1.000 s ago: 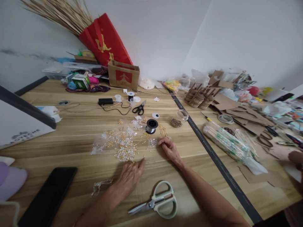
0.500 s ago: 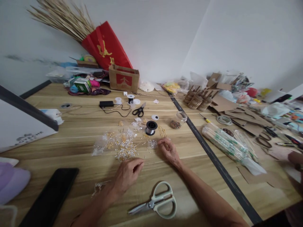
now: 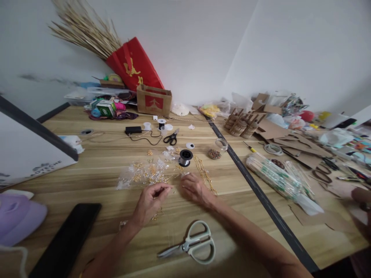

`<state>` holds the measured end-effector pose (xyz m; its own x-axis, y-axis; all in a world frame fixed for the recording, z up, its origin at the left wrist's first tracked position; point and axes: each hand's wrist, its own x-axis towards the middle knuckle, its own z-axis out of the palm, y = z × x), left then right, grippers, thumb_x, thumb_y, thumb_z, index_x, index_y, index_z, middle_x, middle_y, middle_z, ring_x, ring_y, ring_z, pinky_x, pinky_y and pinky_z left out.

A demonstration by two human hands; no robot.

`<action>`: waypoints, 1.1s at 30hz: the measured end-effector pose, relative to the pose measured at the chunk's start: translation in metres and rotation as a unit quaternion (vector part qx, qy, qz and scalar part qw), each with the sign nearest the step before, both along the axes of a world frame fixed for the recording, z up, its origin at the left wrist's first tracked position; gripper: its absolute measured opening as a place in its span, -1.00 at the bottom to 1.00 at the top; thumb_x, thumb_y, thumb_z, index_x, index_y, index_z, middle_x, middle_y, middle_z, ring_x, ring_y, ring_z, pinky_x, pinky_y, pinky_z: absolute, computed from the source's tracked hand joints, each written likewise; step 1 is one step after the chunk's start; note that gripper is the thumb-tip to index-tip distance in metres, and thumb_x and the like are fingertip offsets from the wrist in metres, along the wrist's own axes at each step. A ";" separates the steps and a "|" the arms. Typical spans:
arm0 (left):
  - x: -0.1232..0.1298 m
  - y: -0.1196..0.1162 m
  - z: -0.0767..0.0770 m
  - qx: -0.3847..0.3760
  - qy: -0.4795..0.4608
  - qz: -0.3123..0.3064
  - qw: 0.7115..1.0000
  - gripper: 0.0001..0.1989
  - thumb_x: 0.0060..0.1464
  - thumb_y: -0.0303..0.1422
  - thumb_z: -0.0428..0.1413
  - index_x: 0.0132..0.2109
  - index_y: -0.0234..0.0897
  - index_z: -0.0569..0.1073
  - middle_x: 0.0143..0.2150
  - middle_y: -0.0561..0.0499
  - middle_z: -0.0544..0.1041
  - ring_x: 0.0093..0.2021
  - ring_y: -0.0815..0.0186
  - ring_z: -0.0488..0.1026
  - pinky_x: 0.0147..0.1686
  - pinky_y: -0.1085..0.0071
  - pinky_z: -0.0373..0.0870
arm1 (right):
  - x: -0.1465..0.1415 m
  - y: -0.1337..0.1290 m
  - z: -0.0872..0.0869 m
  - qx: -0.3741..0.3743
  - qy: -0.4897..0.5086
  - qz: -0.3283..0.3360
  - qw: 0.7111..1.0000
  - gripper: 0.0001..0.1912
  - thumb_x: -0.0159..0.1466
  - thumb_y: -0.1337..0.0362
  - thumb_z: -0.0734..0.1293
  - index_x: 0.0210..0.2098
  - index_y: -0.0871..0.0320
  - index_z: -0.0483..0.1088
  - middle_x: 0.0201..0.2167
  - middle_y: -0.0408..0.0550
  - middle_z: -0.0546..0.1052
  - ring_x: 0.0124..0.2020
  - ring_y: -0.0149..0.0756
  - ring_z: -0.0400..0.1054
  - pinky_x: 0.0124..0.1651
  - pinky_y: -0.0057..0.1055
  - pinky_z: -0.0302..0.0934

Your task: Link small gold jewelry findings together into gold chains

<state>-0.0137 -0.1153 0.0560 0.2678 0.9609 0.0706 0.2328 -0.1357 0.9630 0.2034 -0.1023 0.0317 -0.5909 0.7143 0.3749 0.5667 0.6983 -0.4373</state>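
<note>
My left hand [image 3: 151, 201] nearly closes its pinch, my right hand [image 3: 197, 192] curls low beside it, anything held I can't tell, gold-and-clear pieces [image 3: 156, 177] just beyond my left, likely for easy reach.

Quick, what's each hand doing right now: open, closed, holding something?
Left hand: closed in a pinch; can't tell whether it holds anything.
Right hand: curled low; grip can't be told.

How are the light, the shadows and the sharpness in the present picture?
All in the head view: light soft and rather dim; a faint shadow under the right hand; small shiny pieces too blurred to count; the phone apparently stretched near the frame's edge.
</note>
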 end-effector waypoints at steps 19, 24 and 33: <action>-0.015 0.004 -0.015 -0.018 -0.012 0.015 1.000 -0.69 0.01 -0.18 0.07 -0.33 -0.37 0.52 -0.60 0.11 0.29 -0.58 0.45 0.17 -0.60 0.55 0.12 | -0.031 0.011 -0.001 0.064 -0.216 0.060 0.973 -0.91 0.27 0.43 0.24 -0.34 0.20 0.37 -0.35 -0.03 0.43 -0.30 -0.29 0.27 -0.20 -0.39 0.18; -0.018 0.008 -0.021 -0.020 -0.028 0.019 0.999 -0.69 0.02 -0.18 0.07 -0.32 -0.38 0.52 -0.62 0.14 0.23 -0.59 0.46 0.14 -0.60 0.56 0.10 | -0.031 0.011 0.000 0.064 -0.224 0.067 0.970 -0.89 0.29 0.43 0.22 -0.34 0.20 0.36 -0.34 -0.02 0.42 -0.30 -0.29 0.27 -0.21 -0.39 0.17; -0.023 0.010 -0.035 -0.020 -0.034 0.027 0.999 -0.67 0.03 -0.17 0.06 -0.31 -0.38 0.53 -0.62 0.14 0.24 -0.59 0.44 0.17 -0.60 0.55 0.12 | -0.035 0.014 -0.002 0.093 -0.269 0.069 0.956 -0.88 0.33 0.42 0.20 -0.32 0.19 0.34 -0.34 -0.02 0.43 -0.31 -0.28 0.28 -0.22 -0.37 0.18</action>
<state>-0.0370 -0.1049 0.0213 0.2120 0.9761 0.0472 0.1726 -0.0850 0.9813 0.1687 -0.0887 0.0295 -0.8183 0.5654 0.1036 0.5707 0.8206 0.0304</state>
